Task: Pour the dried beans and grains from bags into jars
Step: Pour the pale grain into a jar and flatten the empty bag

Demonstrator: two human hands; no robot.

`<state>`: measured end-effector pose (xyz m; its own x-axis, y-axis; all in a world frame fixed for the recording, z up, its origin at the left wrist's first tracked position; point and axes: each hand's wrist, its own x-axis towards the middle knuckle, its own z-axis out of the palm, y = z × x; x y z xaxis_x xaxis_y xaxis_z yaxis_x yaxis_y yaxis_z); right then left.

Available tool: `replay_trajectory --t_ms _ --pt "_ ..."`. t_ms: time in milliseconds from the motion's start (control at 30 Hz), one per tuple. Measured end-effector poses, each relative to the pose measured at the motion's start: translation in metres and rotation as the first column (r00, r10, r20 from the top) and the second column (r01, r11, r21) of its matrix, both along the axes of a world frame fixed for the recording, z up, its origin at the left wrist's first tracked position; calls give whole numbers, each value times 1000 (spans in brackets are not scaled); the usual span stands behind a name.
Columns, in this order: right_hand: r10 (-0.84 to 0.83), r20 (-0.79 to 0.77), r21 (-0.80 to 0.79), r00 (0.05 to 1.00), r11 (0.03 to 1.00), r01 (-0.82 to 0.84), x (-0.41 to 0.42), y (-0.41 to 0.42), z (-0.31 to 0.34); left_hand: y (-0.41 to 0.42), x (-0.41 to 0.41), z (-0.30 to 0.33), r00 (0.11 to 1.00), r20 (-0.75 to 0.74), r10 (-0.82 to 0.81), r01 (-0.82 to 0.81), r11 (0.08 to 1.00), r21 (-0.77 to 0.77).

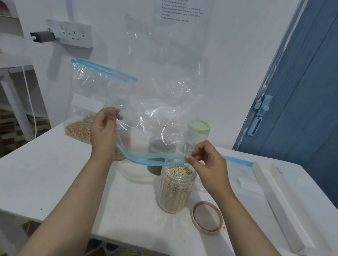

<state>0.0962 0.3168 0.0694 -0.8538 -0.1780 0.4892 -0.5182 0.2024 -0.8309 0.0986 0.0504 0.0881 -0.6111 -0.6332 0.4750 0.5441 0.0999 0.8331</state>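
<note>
head view: my left hand (104,127) pinches one side of an empty clear bag (158,91), thumb and fingers curled on the plastic near its blue zip edge (152,160). my right hand (205,162) pinches the other end of that zip edge between thumb and fingertips. the bag is upside down, its mouth hanging low between my hands and its body rising up toward the wall. just under the mouth stands an open jar (176,190) filled nearly to the top with pale grains, on the white table (40,179). its pinkish lid (207,217) lies flat just beside it, to the right. behind the bag i make out a jar of dark green beans (157,167) and a jar with a green lid (199,130). a second zip bag (83,106) with tan grains at its bottom stands at the table's far left. a long white box (278,205) lies along the right side.
</note>
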Motion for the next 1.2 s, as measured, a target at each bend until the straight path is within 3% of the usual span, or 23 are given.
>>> replay_trajectory --t_ms 633,933,1067,1200 --pt "44 78 -109 996 993 -36 4 -8 8 -11 4 -3 998 57 -8 5 999 49" --pt "74 110 -186 991 981 -53 0 -10 18 -25 1 -5 989 128 -72 63 995 75" --pt "36 89 -138 995 990 -23 -9 -6 37 -20 0 6 978 153 -144 136 988 67" --pt "58 219 -256 974 967 0 -15 -7 57 -13 1 20 960 167 -223 216 974 64"
